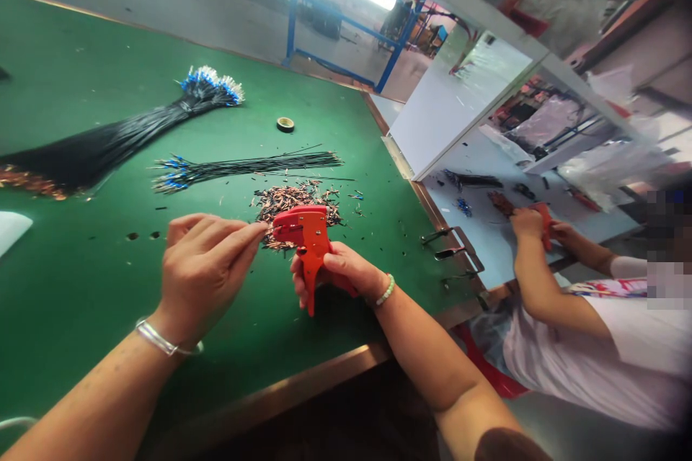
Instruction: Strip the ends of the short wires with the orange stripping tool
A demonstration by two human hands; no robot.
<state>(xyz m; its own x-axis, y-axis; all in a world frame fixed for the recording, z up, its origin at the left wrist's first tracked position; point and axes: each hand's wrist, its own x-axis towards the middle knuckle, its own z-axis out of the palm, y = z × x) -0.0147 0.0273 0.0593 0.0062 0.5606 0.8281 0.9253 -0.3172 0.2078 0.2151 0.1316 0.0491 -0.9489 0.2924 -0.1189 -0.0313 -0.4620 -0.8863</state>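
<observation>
My right hand is wrapped round the handles of a red wire stripper, its head turned to the left. Right in front of those jaws, my left hand is closed in a pinch; whatever is between its fingertips is too small to make out. Behind the stripper lies a pile of wire offcuts, copper-coloured and black. Farther back is a loose bunch of black wires with blue and silvery ends on the left.
A thick bundle of black wires lies at the left on the green table. A tape roll sits near the middle. At the right, a co-worker holds another red tool by a pale table. Metal clamps grip the table edge.
</observation>
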